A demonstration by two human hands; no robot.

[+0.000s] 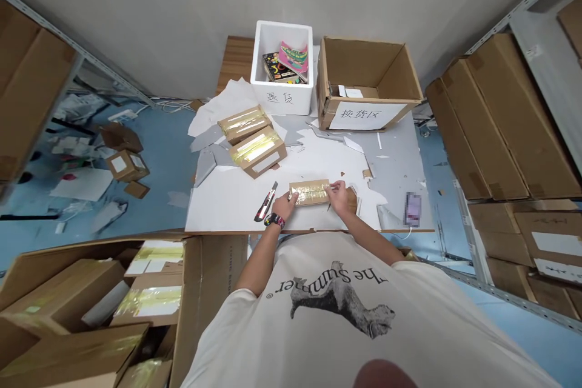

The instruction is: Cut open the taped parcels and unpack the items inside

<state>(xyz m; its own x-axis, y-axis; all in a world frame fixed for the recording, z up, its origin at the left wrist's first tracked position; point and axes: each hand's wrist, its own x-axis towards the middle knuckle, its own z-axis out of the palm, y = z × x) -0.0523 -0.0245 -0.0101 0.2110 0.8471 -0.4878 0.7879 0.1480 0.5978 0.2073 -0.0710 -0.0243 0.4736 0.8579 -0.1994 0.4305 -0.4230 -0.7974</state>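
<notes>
A small cardboard box (310, 193) with shiny clear tape across its top lies near the table's front edge. My left hand (284, 205) is closed on its left end, thumb on top. At the opposite end, my right hand (337, 196) has its fingers closed at the edge; a small dark thing by the fingertips is too small to make out. A utility knife (266, 201) with a red and black handle rests on the table just left of my left hand. Beyond it are two taped cardboard boxes (258, 151), side by side.
A white foam box (282, 97) holding books (291, 63) stands at the back, beside an open carton (370, 73). A phone (413, 209) with a cable lies at the right. Torn white sheeting (313, 145) covers the tabletop. A large carton of parcels (200, 291) stands lower left.
</notes>
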